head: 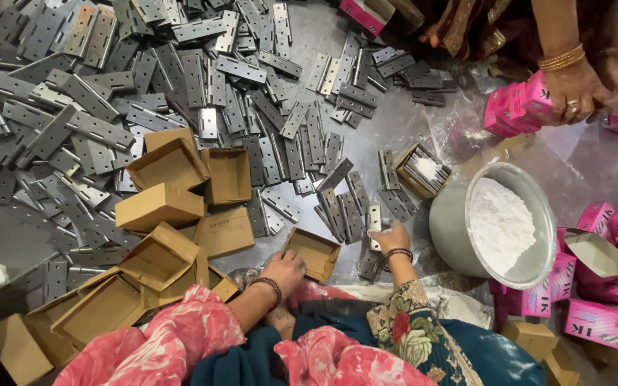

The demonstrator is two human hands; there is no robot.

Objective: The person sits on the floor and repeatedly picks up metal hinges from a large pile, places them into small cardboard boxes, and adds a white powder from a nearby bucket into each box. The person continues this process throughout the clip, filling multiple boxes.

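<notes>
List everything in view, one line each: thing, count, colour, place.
Flat metal hinges: too many to count, grey, spread over the floor at top and centre.
Open cardboard boxes: about ten, brown, heaped centre-left.
Small open cardboard box: one, brown, by the left hand.
Cardboard box packed with hinges: one, brown, above the pot.
Round metal pot of white powder: one, grey, right of centre.
Pink printed cartons: many, pink, right side.
Another person's hand: one, bangled, top right, holding pink cartons.
Left hand: touching the small box.
Right hand: holding one silvery hinge.

Hinges (94, 129), boxes (159, 207) on floor (366, 114)
</notes>
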